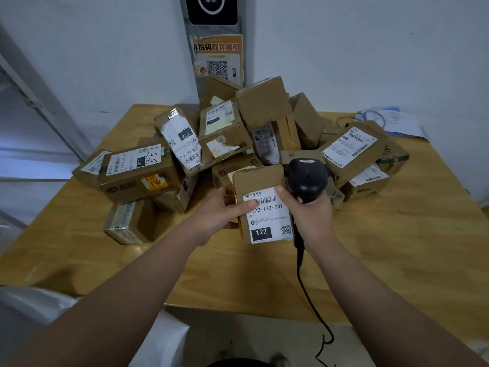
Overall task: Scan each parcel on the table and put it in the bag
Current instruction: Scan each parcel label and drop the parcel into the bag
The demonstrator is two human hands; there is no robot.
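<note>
A: What does the left hand (222, 210) have?
B: It grips the left side of a brown parcel (258, 180). Its thumb lies on the white label (268, 221).
A: And the right hand (312, 217)?
B: Its fingers are curled round a black scanner (307, 176). Its thumb touches the top of the label too. The scanner's round head sticks up above the hand, just beside the parcel's right edge.
A: Where is the parcel?
B: Up over the wooden counter (397, 247), just in front of the pile of parcels (264, 107). The label faces us and says 122-122-C07.
A: What else is there?
B: A black cord (304, 284) hangs from the scanner, down past the counter's near edge. The pile is many brown boxes leaning on each other. Papers (397, 120) lie at the far right corner. A poster (217, 59) with a square code is on the wall. A white thing (39, 305) shows low on the left; I cannot tell if it is the bag.
</note>
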